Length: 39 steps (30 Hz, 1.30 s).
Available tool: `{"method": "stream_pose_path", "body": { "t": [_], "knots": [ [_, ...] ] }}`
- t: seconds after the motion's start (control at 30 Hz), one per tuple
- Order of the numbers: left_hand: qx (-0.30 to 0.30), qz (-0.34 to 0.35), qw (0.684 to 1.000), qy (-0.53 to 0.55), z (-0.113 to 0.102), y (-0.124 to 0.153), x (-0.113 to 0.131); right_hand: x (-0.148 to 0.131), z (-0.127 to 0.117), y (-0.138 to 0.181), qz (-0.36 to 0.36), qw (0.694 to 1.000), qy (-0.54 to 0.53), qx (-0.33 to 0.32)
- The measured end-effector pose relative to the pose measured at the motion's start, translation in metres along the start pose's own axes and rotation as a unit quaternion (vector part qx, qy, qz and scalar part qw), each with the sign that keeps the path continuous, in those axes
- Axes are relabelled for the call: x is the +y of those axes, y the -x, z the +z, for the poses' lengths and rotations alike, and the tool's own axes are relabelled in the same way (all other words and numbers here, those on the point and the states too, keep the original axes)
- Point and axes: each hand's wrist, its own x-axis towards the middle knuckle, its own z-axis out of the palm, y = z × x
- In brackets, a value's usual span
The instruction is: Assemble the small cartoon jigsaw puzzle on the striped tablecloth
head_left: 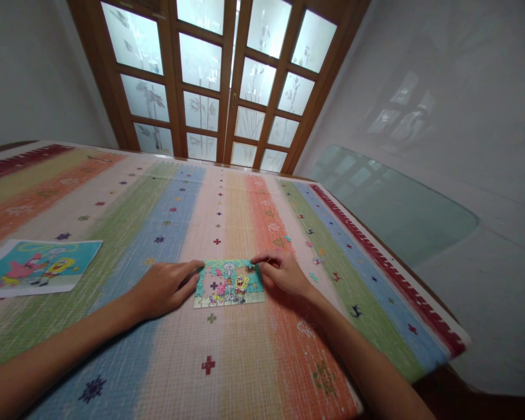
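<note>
A small jigsaw puzzle (230, 294) with cartoon figures lies on the striped tablecloth, its outer parts joined. Gaps show in its left and upper right areas, with cloth visible through them. My left hand (166, 287) rests by its left edge, fingers stretched out, index fingertip at the upper left corner. At the upper right corner, my right hand (283, 275) pinches a teal puzzle piece (251, 268) between thumb and finger. The fingertips partly cover that piece, and I cannot tell whether it sits in place. Several loose puzzle pieces (314, 277) lie beyond my right hand.
A printed picture sheet (39, 267) with similar cartoon figures lies at the left of the table. The striped tablecloth (175, 373) covers the tabletop. Wooden doors with frosted panes (201, 105) stand behind it, and a pale wall (464, 146) borders the right.
</note>
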Motion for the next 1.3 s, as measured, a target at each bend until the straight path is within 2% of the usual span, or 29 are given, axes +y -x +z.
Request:
{"method": "stream_pose_path", "body": {
  "t": [0.17, 0.37, 0.47, 0.67, 1.3],
  "knots": [
    [-0.007, 0.003, 1.0, -0.012, -0.003, -0.002, 0.002, -0.004, 0.013, 0.001, -0.046, 0.997, 0.058, 0.015],
    [-0.015, -0.002, 1.0, -0.005, -0.009, -0.003, 0.006, -0.008, 0.021, 0.005, -0.075, 0.995, 0.068, 0.004],
    [-0.022, -0.002, 1.0, -0.003, -0.009, -0.003, 0.007, -0.011, 0.023, 0.008, -0.087, 0.99, 0.106, -0.009],
    [-0.023, -0.003, 1.0, -0.014, -0.008, -0.002, 0.006, -0.012, 0.02, 0.01, -0.117, 0.978, 0.17, 0.009],
    [-0.029, -0.005, 1.0, -0.005, -0.009, -0.002, 0.008, -0.009, 0.026, 0.013, -0.18, 0.959, 0.22, 0.016]
  ]
}}
